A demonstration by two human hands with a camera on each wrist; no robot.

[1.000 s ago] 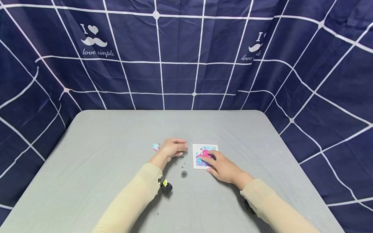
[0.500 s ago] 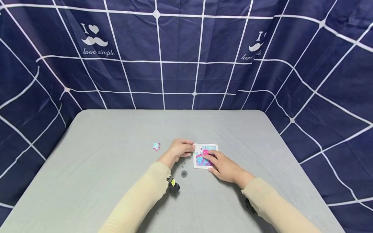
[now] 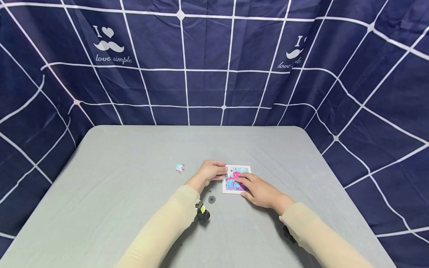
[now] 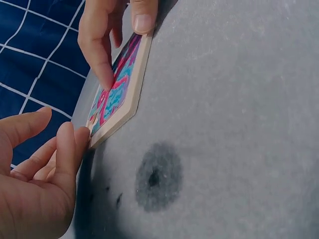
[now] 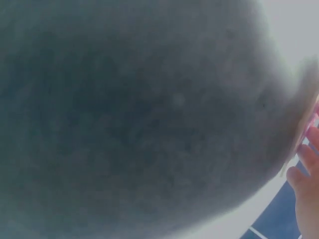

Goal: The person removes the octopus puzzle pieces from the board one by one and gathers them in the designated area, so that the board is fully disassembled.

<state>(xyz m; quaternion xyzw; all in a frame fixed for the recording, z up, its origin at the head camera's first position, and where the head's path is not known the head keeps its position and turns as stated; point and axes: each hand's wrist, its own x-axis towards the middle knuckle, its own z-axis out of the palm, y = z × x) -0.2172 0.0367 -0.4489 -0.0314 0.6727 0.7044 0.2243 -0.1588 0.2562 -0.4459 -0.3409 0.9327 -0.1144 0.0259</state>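
A small jigsaw puzzle (image 3: 231,185) lies in a white-rimmed square tray on the table, its picture pink, blue and purple. My left hand (image 3: 210,171) is at the tray's left edge. In the left wrist view, the left hand (image 4: 42,174) touches the rim with its fingertips while the thumb stands apart. My right hand (image 3: 259,190) rests over the tray's right side. One of its fingers (image 4: 103,69) touches the picture, and the thumb (image 4: 143,17) is at the rim. The right wrist view shows only part of the right hand (image 5: 306,174).
A loose jigsaw piece (image 3: 180,168) lies left of the left hand. A dark round spot (image 3: 212,199) with smaller specks marks the grey table (image 3: 134,156) in front of the tray. Dark blue curtains (image 3: 204,89) with white lines enclose the back and sides.
My left hand has moved right, from bare table to the tray's left edge. The right hand has stayed on the puzzle with only slight shifts.
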